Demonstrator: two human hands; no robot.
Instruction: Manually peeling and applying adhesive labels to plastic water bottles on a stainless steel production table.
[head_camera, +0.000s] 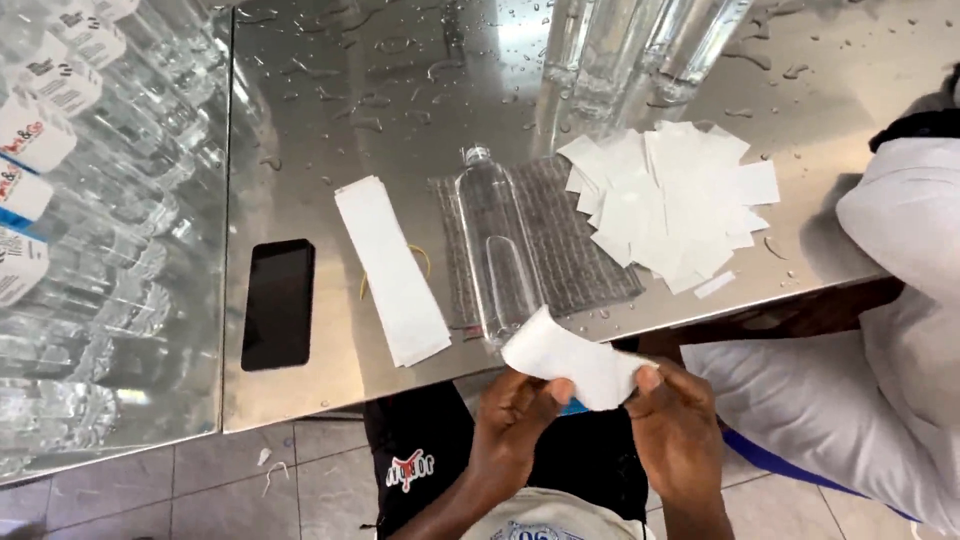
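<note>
Both hands raised just off the near edge of the steel table (300, 120), sharing one white label (572, 362) between them. Left hand (515, 420) pinching the label's lower edge with thumb and fingertips; right hand (678, 425) pinching the right end, thumb on top. Label slightly curled, lifted clear of the surface, its upper left corner overlapping the base of the clear plastic bottle (497, 250) in this view — touching or merely in front, hard to tell.

Bottle lying on its side on a dark ribbed mat (580, 240), neck pointing away, body bare. To the right, a loose heap of white slips (672, 205); to the left, a long white strip stack (392, 268) over a yellow rubber band (420, 258), then a dark phone (278, 303) lying flat. Far left, rows of labelled bottles (40, 150). Another person's white sleeve (900, 290) at the right edge.

Judged from this: label readied, probably being peeled or separated — not yet applied. Next move likely calling for a free edge, square alignment with the bottle's flat side, and smooth pressing without creases on a wet tabletop.
</note>
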